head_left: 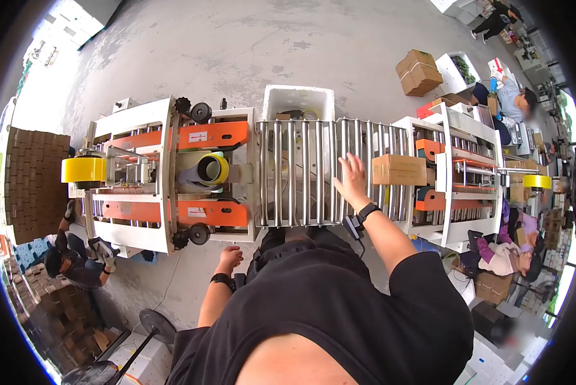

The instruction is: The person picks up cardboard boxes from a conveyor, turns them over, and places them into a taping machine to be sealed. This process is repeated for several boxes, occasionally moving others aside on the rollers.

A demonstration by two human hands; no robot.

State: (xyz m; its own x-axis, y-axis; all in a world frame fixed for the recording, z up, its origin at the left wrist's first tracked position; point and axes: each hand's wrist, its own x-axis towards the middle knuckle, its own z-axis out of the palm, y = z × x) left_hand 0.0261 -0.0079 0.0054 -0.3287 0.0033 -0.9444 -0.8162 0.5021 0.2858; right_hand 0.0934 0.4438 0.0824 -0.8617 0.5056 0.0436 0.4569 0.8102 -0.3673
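Over the metal rollers (305, 173), my right hand (352, 178) is held with its fingers apart and nothing in it. Just to its right a brown cardboard box (398, 170) lies on the rollers, its right end close to the orange belts of the right machine (451, 176). My left hand (230, 258) is low at my left side, in front of the left machine's edge; its fingers are curled, and no object shows in them.
The left taping machine (171, 224) has a yellow tape roll (84, 170). Behind the rollers is a white foam box (299, 96). Bundled cartons (419, 72) stand on the floor. People work at both sides; a fan (158, 326) is at lower left.
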